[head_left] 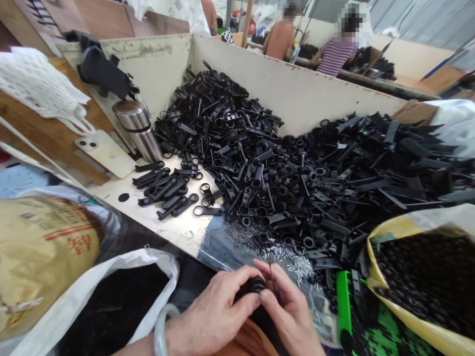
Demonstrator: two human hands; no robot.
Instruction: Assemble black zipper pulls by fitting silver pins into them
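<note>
My left hand (213,309), with a pale bangle at the wrist, is closed around a black plastic part (256,284) that has a round, ridged end. My right hand (291,309) meets it from the other side, thumb against the part near my left thumb. A thin dark rod (270,274) stands up by my right fingers; whether it belongs to the part I cannot tell. Just beyond my hands lie small silvery pins (297,262) and tiny dark pieces (241,237) on the tabletop.
Black plastic parts (230,133) are heaped across the walled table. At left stand a steel flask (139,131) and a phone (106,153). An open yellow sack (378,282) and a green strip (344,306) are at right; a white sack (163,262) is at left. People (278,39) sit beyond.
</note>
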